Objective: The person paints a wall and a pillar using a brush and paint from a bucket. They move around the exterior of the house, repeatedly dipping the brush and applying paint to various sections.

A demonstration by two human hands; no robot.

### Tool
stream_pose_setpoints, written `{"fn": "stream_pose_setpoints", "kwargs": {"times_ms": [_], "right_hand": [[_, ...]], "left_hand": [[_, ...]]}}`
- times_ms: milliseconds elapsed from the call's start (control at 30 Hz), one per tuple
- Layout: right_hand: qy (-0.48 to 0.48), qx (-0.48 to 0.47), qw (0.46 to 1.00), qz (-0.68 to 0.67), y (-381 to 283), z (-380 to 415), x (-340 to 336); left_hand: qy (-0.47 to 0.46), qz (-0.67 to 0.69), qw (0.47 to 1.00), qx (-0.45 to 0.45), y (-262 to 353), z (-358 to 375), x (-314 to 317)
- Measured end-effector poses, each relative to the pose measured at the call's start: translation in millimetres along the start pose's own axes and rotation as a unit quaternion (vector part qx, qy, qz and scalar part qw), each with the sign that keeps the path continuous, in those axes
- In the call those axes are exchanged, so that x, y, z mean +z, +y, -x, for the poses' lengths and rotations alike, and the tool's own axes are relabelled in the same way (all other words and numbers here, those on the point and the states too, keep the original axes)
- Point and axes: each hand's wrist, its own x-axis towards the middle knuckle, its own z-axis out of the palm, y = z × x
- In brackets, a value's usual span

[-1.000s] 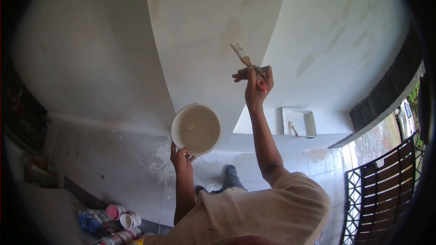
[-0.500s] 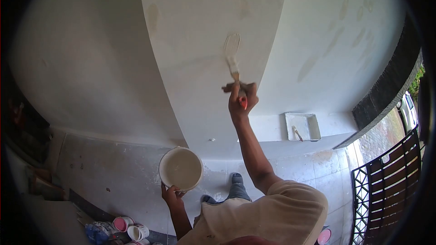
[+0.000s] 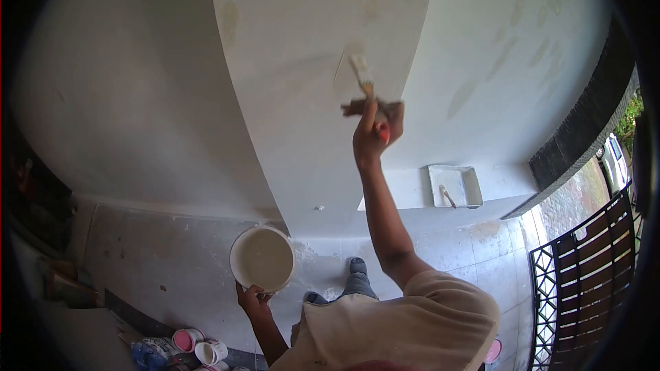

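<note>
My right hand point(image 3: 377, 127) is closed round a paintbrush point(image 3: 368, 88) with a red handle end, raised in front of the white column point(image 3: 302, 130). The bristles are pale with paint and lie against or close to the column, beside a thin wet streak and a damp patch. Low on the left, my left hand point(image 3: 256, 297) grips the near rim of a round white bucket point(image 3: 240, 259). Pale paint or filler shows inside the bucket.
A paint tray point(image 3: 476, 189) with a second brush point(image 3: 448, 196) lies on the ledge at right. Paint pots point(image 3: 210, 352) stand on the floor at lower left. A dark slatted gate point(image 3: 595, 275) is at right. Stained patches mark the walls.
My right hand and the brush have moved up and slightly right. The looped wet mark on the column is now mostly smoothed. My left hand and the bucket have shifted slightly left in view.
</note>
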Motion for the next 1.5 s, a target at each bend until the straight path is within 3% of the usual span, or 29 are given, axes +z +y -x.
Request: {"fn": "stream_pose_setpoints", "kwargs": {"times_ms": [33, 133, 167, 233, 333, 500, 600, 700, 800, 900, 1033, 1100, 1167, 1267, 1433, 1500], "right_hand": [[0.006, -0.030, 1.000, 0.005, -3, -15, 5], [-0.018, -0.001, 0.999, -0.030, 23, -14, 20], [-0.029, -0.066, 0.994, 0.077, 52, 2, 10], [-0.043, -0.029, 0.996, 0.077, 71, 47, -4], [-0.063, 0.107, 0.991, 0.049, 55, 80, -21], [-0.002, -0.042, 0.998, 0.046, 16, 2, -7], [0.000, -0.004, 0.999, 0.037, 31, -1, 1], [-0.047, 0.001, 0.990, 0.136, 80, 57, -20], [-0.083, 0.118, 0.982, 0.119, 61, 82, -29], [-0.048, -0.010, 0.992, 0.118, 33, 38, -14], [-0.037, -0.008, 0.998, 0.058, 29, -8, 14], [-0.058, -0.028, 0.993, 0.096, 62, 16, 6], [-0.107, 0.037, 0.980, 0.161, 70, 52, -12], [-0.170, 0.133, 0.967, 0.132, 50, 66, -32], [-0.123, -0.079, 0.978, 0.151, -3, -10, -15], [-0.152, -0.093, 0.967, 0.182, 6, -21, -14]], "left_hand": [[-0.001, -0.008, 1.000, -0.003, 1, 0, 0], [-0.001, -0.027, 1.000, -0.014, -1, 2, -2], [0.000, -0.031, 0.999, -0.018, -3, 1, -5], [-0.005, -0.032, 0.999, -0.022, -4, -4, -9], [-0.015, -0.024, 0.999, -0.024, -10, -7, -18], [-0.025, -0.006, 0.999, -0.025, -21, -15, -26], [0.010, -0.027, 0.999, -0.029, -17, -7, -19], [0.002, -0.019, 0.999, -0.031, -17, -4, -20], [-0.021, -0.002, 0.999, -0.030, -23, -9, -23], [-0.002, -0.018, 0.999, -0.034, -25, -6, -18], [0.002, -0.036, 0.999, -0.040, -29, -7, -15], [-0.001, -0.033, 0.998, -0.045, -30, -9, -16], [0.000, -0.028, 0.999, -0.037, -27, -5, -10], [-0.003, -0.022, 0.999, -0.034, -31, -4, -11], [-0.003, -0.024, 0.999, -0.048, -39, -17, -10], [-0.004, -0.037, 0.998, -0.043, -38, -15, -8]]}}
